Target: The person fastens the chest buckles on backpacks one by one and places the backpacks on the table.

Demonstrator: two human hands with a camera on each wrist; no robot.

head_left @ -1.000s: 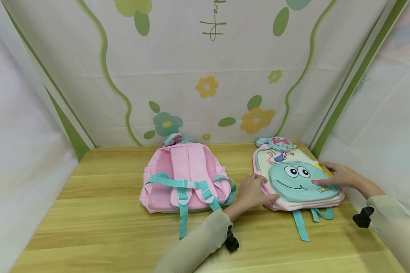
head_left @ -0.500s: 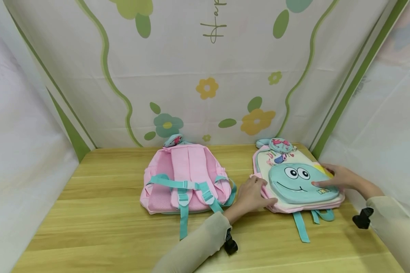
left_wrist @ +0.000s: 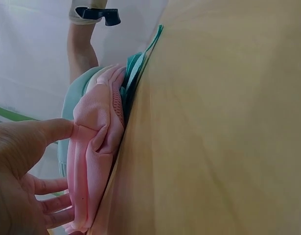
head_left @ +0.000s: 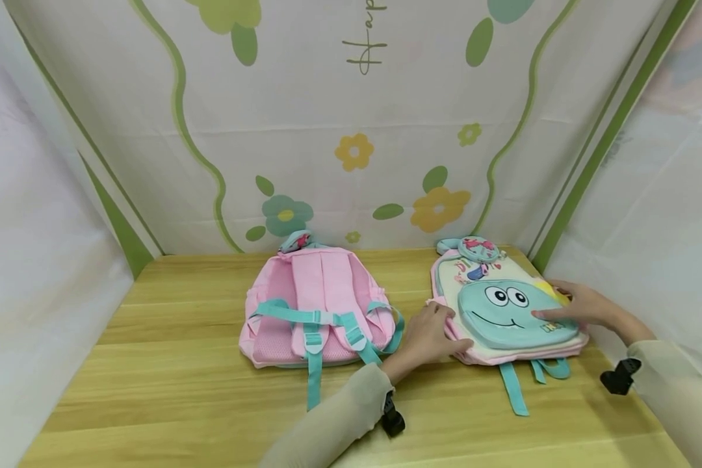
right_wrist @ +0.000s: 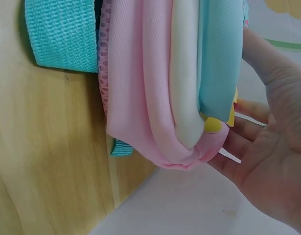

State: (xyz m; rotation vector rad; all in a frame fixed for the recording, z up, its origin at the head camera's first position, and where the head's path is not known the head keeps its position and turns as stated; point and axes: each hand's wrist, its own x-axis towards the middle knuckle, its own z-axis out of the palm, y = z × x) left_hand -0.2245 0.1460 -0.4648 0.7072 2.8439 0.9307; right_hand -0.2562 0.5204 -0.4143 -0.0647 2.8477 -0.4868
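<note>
"Flowered fabric walls (head_left: 304, 110) stand round the wooden table (head_left: 152, 364). What could go wrong?"
"The cream-fronted backpack (head_left: 503, 312) lies face-up by the right edge; a hard shove could jam it into the right wall (head_left: 655, 221)."
"Hands?"
"The left hand (head_left: 427, 333) spreads against its side; the right hand (head_left: 591, 305) has a thumb on it, but with fingertips hidden, I can't tell whether it grips. Also, the pink backpack (head_left: 324, 276) has loose teal straps (head_left: 314, 377) that might snag the left sleeve (head_left: 339, 413)."

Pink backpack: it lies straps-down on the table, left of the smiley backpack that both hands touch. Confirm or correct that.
Wrong: in the head view, the pink backpack lies straps-up. The rest stands: left hand and right hand both touch the smiley backpack.
</note>
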